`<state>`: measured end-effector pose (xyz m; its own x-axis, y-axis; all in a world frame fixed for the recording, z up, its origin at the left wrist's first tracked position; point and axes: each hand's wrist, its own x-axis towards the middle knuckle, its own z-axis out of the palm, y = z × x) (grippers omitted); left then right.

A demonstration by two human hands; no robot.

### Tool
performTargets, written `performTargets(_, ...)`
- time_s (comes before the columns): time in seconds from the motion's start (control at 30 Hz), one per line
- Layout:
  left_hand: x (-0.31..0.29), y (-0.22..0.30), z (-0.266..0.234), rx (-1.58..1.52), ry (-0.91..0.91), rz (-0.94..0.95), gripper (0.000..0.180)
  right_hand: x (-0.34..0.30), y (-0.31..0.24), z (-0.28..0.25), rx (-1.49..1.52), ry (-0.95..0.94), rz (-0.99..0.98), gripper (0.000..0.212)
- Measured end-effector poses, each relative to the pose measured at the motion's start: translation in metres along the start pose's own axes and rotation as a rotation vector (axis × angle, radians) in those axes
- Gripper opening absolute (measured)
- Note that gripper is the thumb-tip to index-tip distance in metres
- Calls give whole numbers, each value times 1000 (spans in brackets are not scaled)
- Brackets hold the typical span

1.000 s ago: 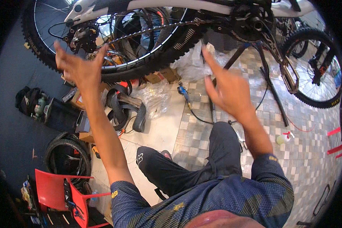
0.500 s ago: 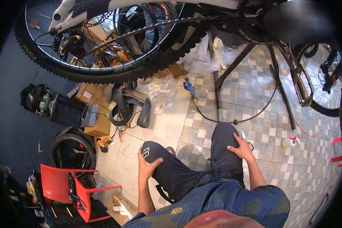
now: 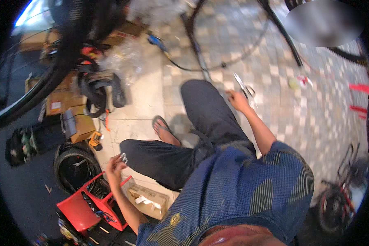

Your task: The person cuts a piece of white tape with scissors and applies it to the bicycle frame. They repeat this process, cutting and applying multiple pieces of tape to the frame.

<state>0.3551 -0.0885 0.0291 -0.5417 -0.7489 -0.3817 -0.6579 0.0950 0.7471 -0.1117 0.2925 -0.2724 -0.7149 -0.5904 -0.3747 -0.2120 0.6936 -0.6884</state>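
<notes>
My left hand (image 3: 115, 166) is beside my left knee, its fingers loosely bent and apart next to a white mark on the dark trousers (image 3: 160, 158). Nothing shows in its grasp. My right hand (image 3: 237, 100) is by the outer side of my right knee, slightly blurred, with fingers partly extended and no object visible in them. Just beyond it, scissors (image 3: 244, 87) with dark handles lie on the tiled floor. One foot (image 3: 165, 131) in a flip-flop shows between my knees.
A bicycle tyre (image 3: 37, 92) hangs at upper left. Folded black tyres (image 3: 96, 92), cardboard boxes (image 3: 80, 125) and a yellow tool (image 3: 95, 140) are on the left. A red chair (image 3: 80, 211) stands at lower left, near an open carton (image 3: 162, 203). A blue-ended cable (image 3: 156, 42) crosses the floor ahead.
The view has swung right and down, so the bicycle has slid toward the upper left. My left hand has come off the knee to its outer side; the right has shifted toward the knee's outer edge.
</notes>
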Motion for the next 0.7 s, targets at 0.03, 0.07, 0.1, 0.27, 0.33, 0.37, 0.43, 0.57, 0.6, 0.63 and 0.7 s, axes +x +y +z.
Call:
performTargets(0.03,7,3,-9,331,120,27,30,-8,-1,2,16,5,20,35)
performTargets(0.07,10,3,-11,653,256,66,22,-10,0,1,24,5,17,34)
performTargets(0.1,19,13,-8,606,329,-5,17,-12,5,2,2,-10,48,33)
performTargets(0.27,80,91,56,712,520,493,18,-9,35,12,13,-9,172,31)
performTargets(0.33,97,106,77,649,488,518,25,2,41,22,3,50,166,29)
performTargets(0.37,101,110,86,617,474,527,30,8,43,26,-24,69,156,29)
performTargets(0.43,105,124,105,628,381,517,40,21,52,39,-35,142,144,28)
performTargets(0.57,99,134,132,605,179,466,56,49,27,66,-59,95,59,43)
performTargets(0.6,98,137,137,587,129,467,55,55,19,72,-112,95,25,46)
performTargets(0.63,96,142,145,569,78,469,53,62,12,77,-166,96,-9,49)
performTargets(0.7,87,159,159,548,-58,404,33,75,4,85,-192,34,11,48)
